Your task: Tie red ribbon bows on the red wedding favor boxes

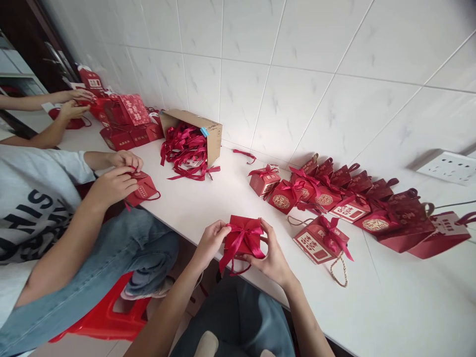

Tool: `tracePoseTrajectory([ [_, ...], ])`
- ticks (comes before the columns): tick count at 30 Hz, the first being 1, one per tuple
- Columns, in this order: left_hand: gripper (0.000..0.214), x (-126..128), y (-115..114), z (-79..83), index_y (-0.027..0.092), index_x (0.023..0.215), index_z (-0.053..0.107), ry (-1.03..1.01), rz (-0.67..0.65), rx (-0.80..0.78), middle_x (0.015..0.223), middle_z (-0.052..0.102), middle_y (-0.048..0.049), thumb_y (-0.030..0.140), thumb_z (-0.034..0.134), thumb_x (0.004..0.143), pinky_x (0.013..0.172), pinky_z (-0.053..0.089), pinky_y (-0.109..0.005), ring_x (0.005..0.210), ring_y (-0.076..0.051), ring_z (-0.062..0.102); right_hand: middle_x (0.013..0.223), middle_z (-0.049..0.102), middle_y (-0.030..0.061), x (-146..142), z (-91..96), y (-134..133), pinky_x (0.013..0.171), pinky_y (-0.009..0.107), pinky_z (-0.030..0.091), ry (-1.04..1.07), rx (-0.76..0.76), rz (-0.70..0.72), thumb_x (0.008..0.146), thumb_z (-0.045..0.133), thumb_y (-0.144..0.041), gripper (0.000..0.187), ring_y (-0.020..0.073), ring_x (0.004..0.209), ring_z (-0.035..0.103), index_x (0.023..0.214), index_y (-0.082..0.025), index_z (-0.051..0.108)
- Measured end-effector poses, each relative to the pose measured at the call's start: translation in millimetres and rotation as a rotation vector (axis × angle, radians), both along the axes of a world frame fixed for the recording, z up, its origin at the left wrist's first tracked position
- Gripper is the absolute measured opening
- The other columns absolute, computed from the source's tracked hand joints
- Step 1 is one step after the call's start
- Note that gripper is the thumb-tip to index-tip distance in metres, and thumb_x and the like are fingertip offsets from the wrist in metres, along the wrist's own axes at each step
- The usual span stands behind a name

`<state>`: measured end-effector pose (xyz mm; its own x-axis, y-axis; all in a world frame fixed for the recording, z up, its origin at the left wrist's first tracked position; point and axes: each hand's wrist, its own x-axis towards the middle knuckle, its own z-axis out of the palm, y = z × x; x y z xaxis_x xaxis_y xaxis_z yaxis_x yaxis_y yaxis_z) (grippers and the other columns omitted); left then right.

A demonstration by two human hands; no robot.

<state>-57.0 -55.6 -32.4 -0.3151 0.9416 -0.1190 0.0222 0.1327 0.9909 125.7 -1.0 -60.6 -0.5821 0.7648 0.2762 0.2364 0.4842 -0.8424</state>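
Note:
My left hand (211, 242) and my right hand (272, 256) both grip a small red gift box (242, 237) at the near edge of the white counter (208, 198). A dark red ribbon (245, 233) is tied in a bow across the box top, with tails hanging below it. My left fingers pinch the ribbon at the bow's left loop. My right fingers wrap the box's right side, thumb near the bow.
A row of finished red boxes (334, 198) with bows lines the tiled wall at right. A cardboard carton (197, 130) spills loose ribbons. At left a seated person holds another red box (143, 187); a further person's hands (74, 101) work by more boxes. A wall socket (448, 166) is far right.

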Motion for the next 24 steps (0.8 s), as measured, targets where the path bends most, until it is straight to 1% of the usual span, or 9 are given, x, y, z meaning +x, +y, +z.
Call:
tracePoseTrajectory([
  [3,0.036,-2,-6,2.6,0.020,0.061,0.040,0.044,0.013,-0.010,0.057,0.039,0.0053,0.050,0.052,0.077,0.056,0.032,-0.024,0.055,-0.012,0.040,0.148,0.021,0.0154,7,0.9,0,0.106,0.051,0.034,-0.012,-0.085,0.053,0.069,0.073,-0.048,0.100,0.0309,0.136,0.026,0.143,-0.027,0.010],
  [5,0.039,-2,-15,7.1,0.020,0.061,0.041,0.128,0.003,-0.053,0.055,0.038,0.0061,0.053,0.055,0.075,0.054,0.030,-0.023,0.053,-0.012,0.039,0.151,0.016,0.0166,17,3.5,-2,0.103,0.051,0.037,0.026,-0.117,0.038,0.064,0.072,-0.061,0.106,0.0323,0.136,0.026,0.143,-0.027,0.010],
  [7,0.039,-2,-27,11.9,0.020,0.062,0.043,0.263,-0.029,-0.120,0.054,0.041,0.0062,0.055,0.057,0.073,0.052,0.028,-0.023,0.052,-0.012,0.041,0.144,0.031,0.0182,26,9.3,-7,0.094,0.047,0.045,0.055,-0.138,-0.062,0.070,0.060,-0.069,0.089,0.0313,0.128,0.039,0.137,-0.023,0.024],
  [9,0.039,-2,-37,14.8,0.021,0.063,0.045,0.370,-0.075,-0.177,0.055,0.047,0.0053,0.057,0.057,0.073,0.052,0.029,-0.023,0.053,-0.013,0.044,0.117,0.056,0.0156,31,17.5,-14,0.081,0.040,0.049,0.008,-0.163,-0.186,0.082,0.044,-0.067,0.059,0.0268,0.105,0.056,0.117,-0.020,0.044],
  [10,0.038,-2,-41,14.8,0.020,0.064,0.047,0.384,-0.100,-0.192,0.056,0.049,0.0046,0.056,0.057,0.073,0.052,0.029,-0.024,0.053,-0.014,0.046,0.099,0.062,0.0118,31,21.8,-18,0.075,0.037,0.049,-0.041,-0.178,-0.223,0.086,0.038,-0.065,0.050,0.0238,0.090,0.060,0.102,-0.019,0.051],
  [12,0.035,-3,-44,12.0,0.020,0.065,0.049,0.366,-0.145,-0.198,0.057,0.052,0.0034,0.053,0.056,0.075,0.052,0.031,-0.024,0.054,-0.014,0.048,0.070,0.059,0.0044,27,28.8,-24,0.065,0.031,0.045,-0.132,-0.208,-0.234,0.089,0.035,-0.061,0.047,0.0184,0.067,0.056,0.076,-0.020,0.051],
  [14,0.032,-5,-44,6.8,0.020,0.066,0.051,0.319,-0.187,-0.176,0.059,0.053,0.0029,0.049,0.054,0.077,0.053,0.033,-0.023,0.055,-0.014,0.048,0.059,0.053,0.0011,21,31.9,-28,0.059,0.028,0.041,-0.156,-0.240,-0.210,0.088,0.038,-0.061,0.048,0.0155,0.058,0.050,0.064,-0.020,0.047],
  [19,0.029,-13,-38,-2.2,0.018,0.066,0.052,0.138,-0.253,-0.109,0.063,0.054,0.0025,0.046,0.057,0.075,0.058,0.037,-0.023,0.060,-0.013,0.050,0.058,0.054,0.0005,13,28.1,-26,0.056,0.026,0.040,-0.055,-0.322,-0.181,0.082,0.049,-0.062,0.046,0.0143,0.056,0.049,0.064,-0.019,0.051],
  [24,0.027,-23,-37,2.6,0.018,0.068,0.055,-0.034,-0.303,-0.108,0.061,0.056,0.0017,0.044,0.061,0.071,0.064,0.042,-0.026,0.060,-0.014,0.052,0.059,0.055,0.0009,14,26.8,-26,0.057,0.025,0.041,-0.012,-0.361,-0.132,0.081,0.051,-0.061,0.046,0.0141,0.057,0.050,0.063,-0.019,0.053],
])
